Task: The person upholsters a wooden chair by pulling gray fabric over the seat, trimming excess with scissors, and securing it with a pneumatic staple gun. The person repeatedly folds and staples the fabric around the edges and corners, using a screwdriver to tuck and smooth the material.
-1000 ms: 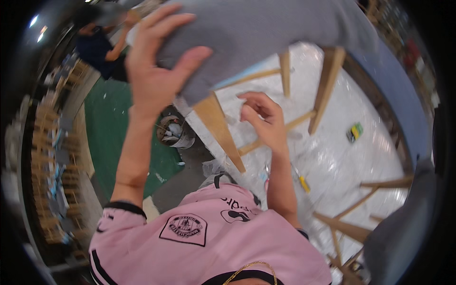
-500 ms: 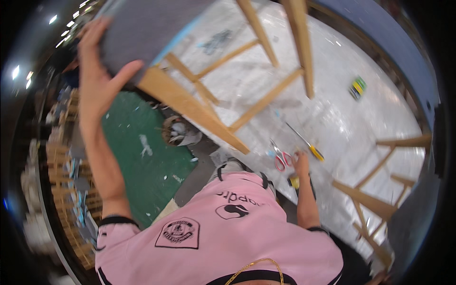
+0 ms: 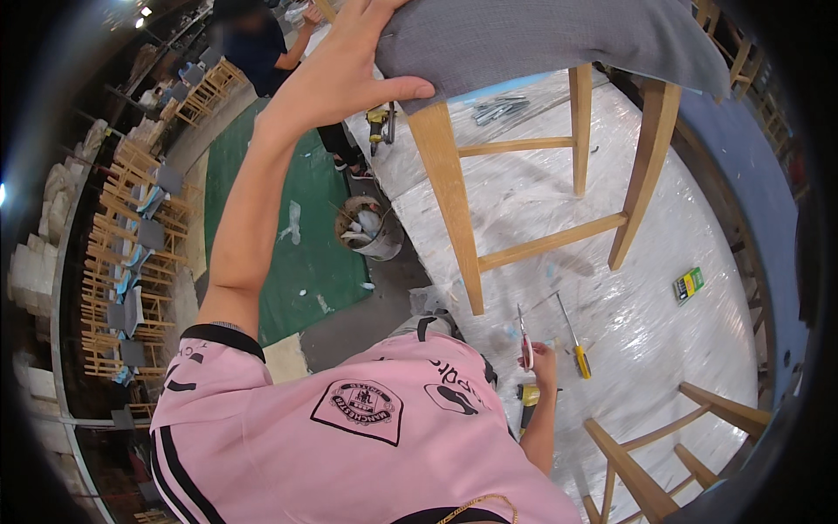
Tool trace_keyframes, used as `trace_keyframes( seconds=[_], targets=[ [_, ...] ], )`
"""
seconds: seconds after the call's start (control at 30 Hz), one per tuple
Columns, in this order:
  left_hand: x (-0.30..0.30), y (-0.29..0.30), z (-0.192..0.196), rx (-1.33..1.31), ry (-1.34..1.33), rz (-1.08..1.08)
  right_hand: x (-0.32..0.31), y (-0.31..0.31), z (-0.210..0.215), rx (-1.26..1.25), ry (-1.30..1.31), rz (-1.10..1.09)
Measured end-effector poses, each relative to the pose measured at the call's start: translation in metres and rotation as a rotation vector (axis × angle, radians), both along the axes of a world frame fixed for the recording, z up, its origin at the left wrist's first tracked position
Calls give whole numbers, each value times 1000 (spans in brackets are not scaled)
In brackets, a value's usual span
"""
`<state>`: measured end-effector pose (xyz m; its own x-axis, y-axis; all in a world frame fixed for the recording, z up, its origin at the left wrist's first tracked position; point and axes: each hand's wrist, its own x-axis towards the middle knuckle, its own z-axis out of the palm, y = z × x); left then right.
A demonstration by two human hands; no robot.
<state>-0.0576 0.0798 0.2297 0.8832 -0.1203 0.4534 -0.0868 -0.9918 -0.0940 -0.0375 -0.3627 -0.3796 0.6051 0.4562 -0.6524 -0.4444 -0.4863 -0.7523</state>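
A chair with a grey fabric seat (image 3: pixel 541 44) and pale wooden legs stands on the plastic-covered table (image 3: pixel 698 349). My left hand (image 3: pixel 336 79) grips the near-left corner of its upholstery, thumb against the cloth; the fingertips run out at the upper edge. Low over the tabletop, my right hand (image 3: pixel 543 365) is closed on the handles of red-handled scissors (image 3: pixel 525 342), their blades pointing away from me. Just right of them lies a screwdriver (image 3: pixel 580 358) with a yellow handle. A yellow-and-black tool (image 3: pixel 528 402) rests beside my right wrist, partly hidden.
Wooden legs of another chair (image 3: pixel 642 437) stick up at the lower right. On the table lie a green-and-yellow box (image 3: pixel 688 286), metal pieces (image 3: pixel 500 109) and a yellow power tool (image 3: pixel 378 127). A waste bucket (image 3: pixel 384 244) stands left of it; a person (image 3: pixel 249 44) is at far left.
The view has swung, and the chair now stands farther right in it, more upright. My right hand has picked up the scissors, which lay on the table. My left hand stays at the seat corner.
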Motion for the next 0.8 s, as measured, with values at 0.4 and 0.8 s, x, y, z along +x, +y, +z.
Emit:
trace_keyframes(
  seconds=[0.4, 0.8],
  targets=[
    [-7, -12, -2, -74, 57, 41, 37, 211, 291, 770, -555, 100],
    [-12, -9, -4, 24, 33, -9, 64, 252, 415, 838, -837, 241]
  ],
)
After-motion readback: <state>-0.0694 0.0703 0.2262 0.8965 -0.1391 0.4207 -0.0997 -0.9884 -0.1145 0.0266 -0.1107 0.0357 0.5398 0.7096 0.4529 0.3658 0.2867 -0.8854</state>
